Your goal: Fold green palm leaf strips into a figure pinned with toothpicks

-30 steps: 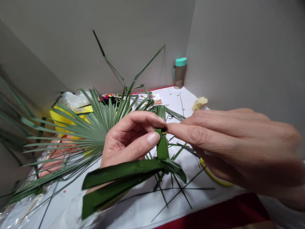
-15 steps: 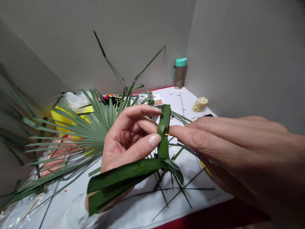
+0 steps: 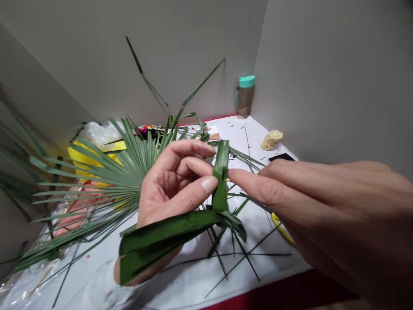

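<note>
Between thumb and fingers, my left hand pinches a folded green leaf strip that stands upright. Two broad leaf ends stretch from its lower part back over my left wrist. My right hand comes in from the right, its index fingertip touching the strip's right edge. A thin yellowish stick shows at the fold beside that fingertip. Something dark and slim lies under my right hand, with a yellow curved handle below; the hand's other fingertips are hidden, so its hold is unclear.
A large fan palm leaf spreads at the left over yellow and clear plastic. A bottle with a turquoise lid stands at the back corner. A beige lump and a black flat object lie at the right. Thin leaf strips litter the white table.
The folded strip has tilted slightly and moved a little left, with its fold turned. More of the yellow handle and the black flat object shows beside my right hand.
</note>
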